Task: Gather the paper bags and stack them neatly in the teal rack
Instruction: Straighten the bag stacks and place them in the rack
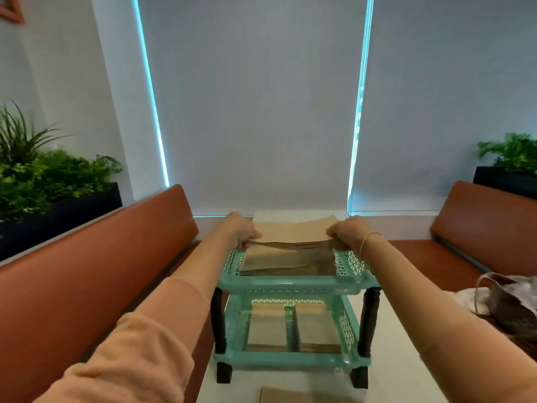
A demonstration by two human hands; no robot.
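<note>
I see both hands over the top tray of the teal rack on the white worktop. My left hand and right hand each pinch one end of a bundle of paper bags, held just above the bags already lying in that tray. The lower tray holds two stacks side by side. One more bag at the near edge is cut off.

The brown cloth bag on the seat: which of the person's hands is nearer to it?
Right. The right hand grips the right end of the paper-bag stack, on the cloth bag's side. The left hand grips the stack's far end, beyond the teal rack.
</note>
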